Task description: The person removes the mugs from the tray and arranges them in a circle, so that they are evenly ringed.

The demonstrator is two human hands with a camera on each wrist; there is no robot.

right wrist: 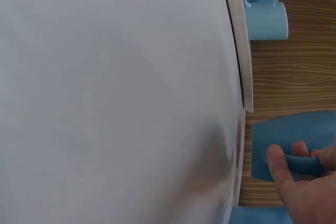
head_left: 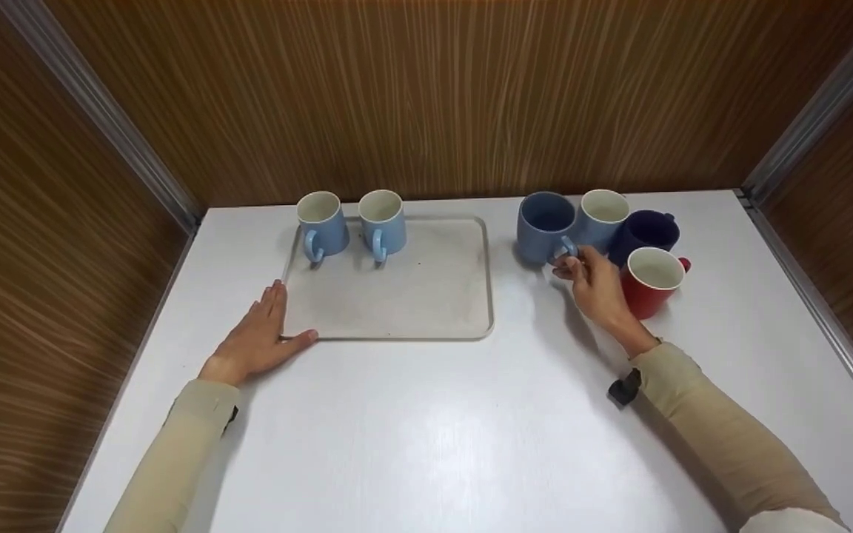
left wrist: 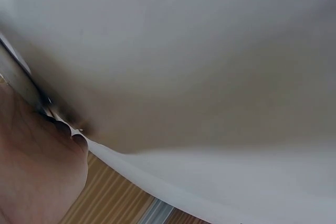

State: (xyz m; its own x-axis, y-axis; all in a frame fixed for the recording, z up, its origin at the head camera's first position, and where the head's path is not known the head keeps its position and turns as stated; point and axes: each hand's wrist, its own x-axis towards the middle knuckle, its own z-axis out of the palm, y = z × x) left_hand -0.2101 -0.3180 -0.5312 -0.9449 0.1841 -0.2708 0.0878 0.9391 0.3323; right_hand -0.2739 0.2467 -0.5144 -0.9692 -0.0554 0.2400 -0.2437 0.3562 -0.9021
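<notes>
My right hand (head_left: 597, 287) grips the handle of a grey-blue mug (head_left: 537, 243), held upright to the right of the tray. In the right wrist view, thumb and fingers close around that handle, and a narrow gap shows between the mug's base and the white table. My left hand (head_left: 255, 339) rests with straight fingers along the left edge of a pale rectangular tray (head_left: 389, 300), its thumb at the front-left corner. Two light blue mugs, one (head_left: 332, 233) at the back-left corner and another (head_left: 391, 235) beside it, stand on the tray, handles toward me.
Clustered right of the held mug are a light blue mug (head_left: 595, 231), a navy mug (head_left: 645, 235) and a red mug (head_left: 643, 295) with a white inside. Wood-grain panels (head_left: 463, 96) enclose the white table (head_left: 397, 444) at the back and both sides.
</notes>
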